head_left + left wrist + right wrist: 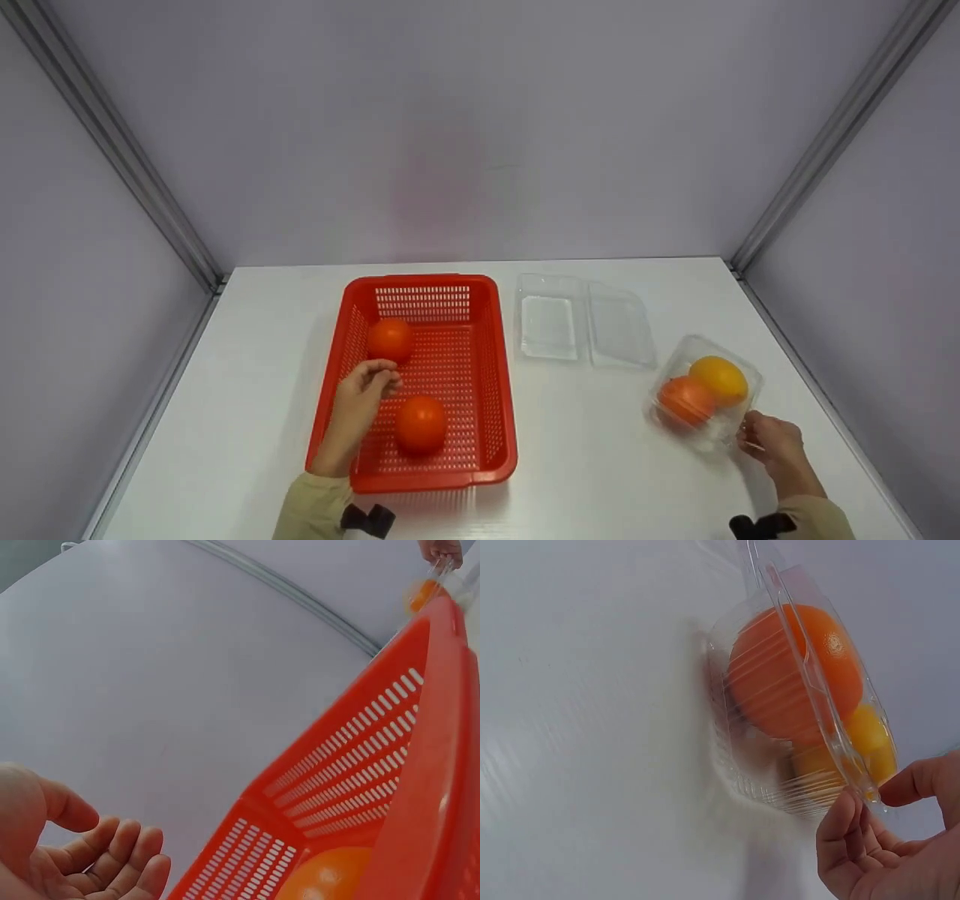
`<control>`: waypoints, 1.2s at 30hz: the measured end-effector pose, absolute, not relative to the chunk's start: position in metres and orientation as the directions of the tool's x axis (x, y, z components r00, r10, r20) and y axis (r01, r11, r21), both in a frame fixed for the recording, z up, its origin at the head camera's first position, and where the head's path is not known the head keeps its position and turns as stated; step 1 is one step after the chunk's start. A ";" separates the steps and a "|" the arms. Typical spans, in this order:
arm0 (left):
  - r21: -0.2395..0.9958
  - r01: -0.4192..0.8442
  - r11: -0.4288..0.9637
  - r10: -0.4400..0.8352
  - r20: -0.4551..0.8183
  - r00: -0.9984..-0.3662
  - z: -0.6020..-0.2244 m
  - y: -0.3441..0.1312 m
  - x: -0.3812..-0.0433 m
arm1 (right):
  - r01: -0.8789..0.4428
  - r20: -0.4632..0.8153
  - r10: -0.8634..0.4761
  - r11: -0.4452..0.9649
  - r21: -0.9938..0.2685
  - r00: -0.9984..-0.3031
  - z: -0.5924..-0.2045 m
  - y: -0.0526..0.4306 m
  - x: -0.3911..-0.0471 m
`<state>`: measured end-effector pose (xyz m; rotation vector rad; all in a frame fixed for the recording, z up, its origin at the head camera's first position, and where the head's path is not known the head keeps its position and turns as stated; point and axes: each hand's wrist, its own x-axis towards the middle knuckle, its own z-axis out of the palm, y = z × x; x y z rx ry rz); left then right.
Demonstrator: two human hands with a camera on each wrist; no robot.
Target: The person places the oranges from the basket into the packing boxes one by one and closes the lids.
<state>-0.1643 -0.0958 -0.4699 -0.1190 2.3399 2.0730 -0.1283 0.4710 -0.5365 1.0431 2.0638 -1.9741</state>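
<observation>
Head view: at four o'clock a clear box [718,427] is pinched by the right hand [775,440], the left hand [361,396] relaxed.

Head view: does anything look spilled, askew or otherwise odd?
The fruit-filled clear container looks askew, turned at an angle on the right side of the table. The right hand pinches its edge, which likely explains it. Nothing looks spilled.

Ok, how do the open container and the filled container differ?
The open container lies unfolded; the filled container is folded over its contents. The open container shows nothing inside; the filled container holds an orange fruit and a yellow fruit. The right hand pinches the filled container's edge; the open container lies untouched. Both are clear plastic.
</observation>
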 end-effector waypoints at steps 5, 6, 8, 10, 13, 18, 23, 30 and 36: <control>0.986 -0.102 0.129 -0.100 -0.090 -0.991 -0.471 -0.117 -0.166 | 0.521 -0.506 0.453 -0.103 -0.848 -0.734 -0.538 0.475 -0.131; 0.986 -0.106 0.132 -0.108 -0.092 -0.990 -0.471 -0.121 -0.166 | 0.522 -0.507 0.456 -0.103 -0.847 -0.731 -0.539 0.476 -0.131; 0.984 -0.110 0.140 -0.124 -0.093 -0.988 -0.473 -0.129 -0.167 | 0.524 -0.511 0.458 -0.109 -0.845 -0.728 -0.539 0.478 -0.133; 0.981 -0.121 0.153 -0.142 -0.100 -0.985 -0.474 -0.136 -0.166 | 0.529 -0.516 0.458 -0.111 -0.841 -0.724 -0.539 0.481 -0.135; 0.975 -0.134 0.177 -0.183 -0.102 -0.978 -0.475 -0.146 -0.167 | 0.530 -0.518 0.471 -0.119 -0.840 -0.714 -0.539 0.485 -0.137; 0.958 -0.154 0.240 -0.267 -0.088 -0.960 -0.479 -0.160 -0.169 | 0.516 -0.504 0.527 -0.140 -0.845 -0.684 -0.537 0.491 -0.141; 0.925 -0.170 0.340 -0.305 -0.062 -0.950 -0.485 -0.170 -0.168 | 0.509 -0.462 0.599 -0.103 -0.854 -0.654 -0.535 0.491 -0.144; 0.896 -0.213 0.388 -0.308 -0.092 -0.947 -0.495 -0.176 -0.167 | 0.592 -0.281 0.704 0.241 -0.769 -0.652 -0.529 0.482 -0.147; 0.894 -0.255 0.367 -0.275 -0.158 -0.948 -0.500 -0.178 -0.166 | 0.499 -0.049 0.726 0.420 -0.758 -0.686 -0.523 0.464 -0.153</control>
